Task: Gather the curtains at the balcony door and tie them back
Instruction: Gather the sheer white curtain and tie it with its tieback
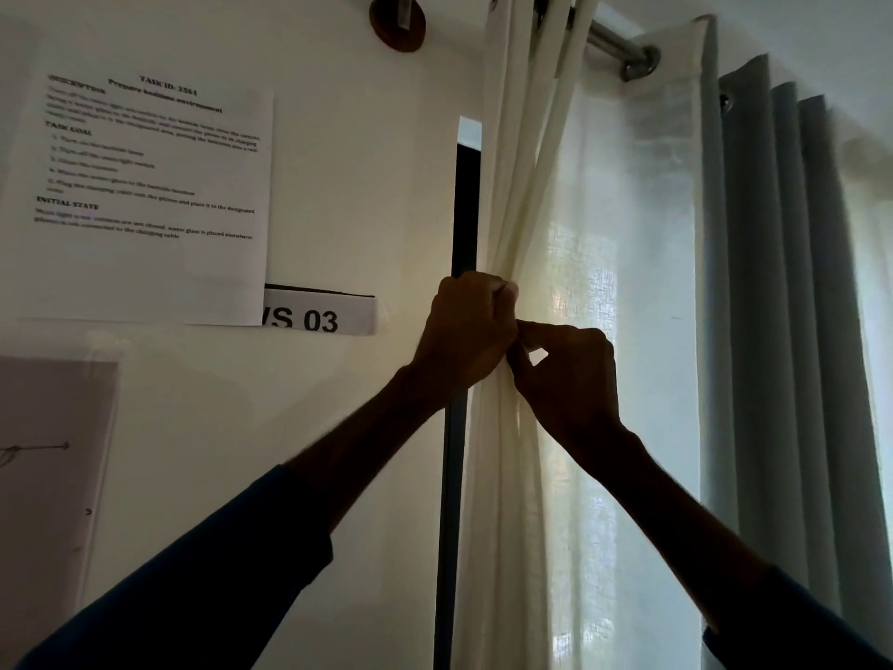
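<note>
White wall [362, 186] at 9 o'clock. We note left hand [466, 331] fisted round cream curtain [512, 186]; right hand [570, 379], at 4 o'clock, pinching it.

Sheet [154, 195] reads "INITIAL STATE"; label [320, 319] "S 03".

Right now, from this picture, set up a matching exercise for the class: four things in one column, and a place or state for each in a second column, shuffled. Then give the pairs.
Things:
1 white curtain
2 grey curtain
3 printed sheet
4 rod

Places or states:
a stuck on the wall, left
b running across the top
c hanging loose, far right
d bunched in the left hand

Pairs: 1-d, 2-c, 3-a, 4-b.
</note>
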Available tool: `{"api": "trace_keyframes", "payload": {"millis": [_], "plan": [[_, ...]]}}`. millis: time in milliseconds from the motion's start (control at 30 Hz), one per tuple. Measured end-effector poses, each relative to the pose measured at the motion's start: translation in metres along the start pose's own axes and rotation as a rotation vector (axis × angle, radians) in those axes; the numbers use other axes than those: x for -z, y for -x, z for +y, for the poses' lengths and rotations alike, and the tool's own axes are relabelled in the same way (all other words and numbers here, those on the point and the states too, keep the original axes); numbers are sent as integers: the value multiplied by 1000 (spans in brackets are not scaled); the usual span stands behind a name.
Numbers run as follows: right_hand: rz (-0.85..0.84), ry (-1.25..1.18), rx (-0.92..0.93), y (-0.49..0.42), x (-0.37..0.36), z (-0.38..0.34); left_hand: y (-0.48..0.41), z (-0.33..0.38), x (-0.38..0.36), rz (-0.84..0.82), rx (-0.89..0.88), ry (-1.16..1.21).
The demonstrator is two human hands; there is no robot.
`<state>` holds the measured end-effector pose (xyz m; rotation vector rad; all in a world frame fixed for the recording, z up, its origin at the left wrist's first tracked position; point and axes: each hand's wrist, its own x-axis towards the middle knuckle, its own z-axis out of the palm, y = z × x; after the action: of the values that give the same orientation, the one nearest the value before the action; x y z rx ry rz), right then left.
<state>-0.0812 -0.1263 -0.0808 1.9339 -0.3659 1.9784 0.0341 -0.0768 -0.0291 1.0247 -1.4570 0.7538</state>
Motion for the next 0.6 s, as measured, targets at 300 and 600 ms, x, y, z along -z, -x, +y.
{"api": "trace_keyframes", "payload": {"millis": [300,600], "plan": [[-196,-170,-8,11,8,5,-6,-6,-12,106,180,-52],[-20,270,-498,-9,36,96,3,-13,-15,58,62,-64]]}}
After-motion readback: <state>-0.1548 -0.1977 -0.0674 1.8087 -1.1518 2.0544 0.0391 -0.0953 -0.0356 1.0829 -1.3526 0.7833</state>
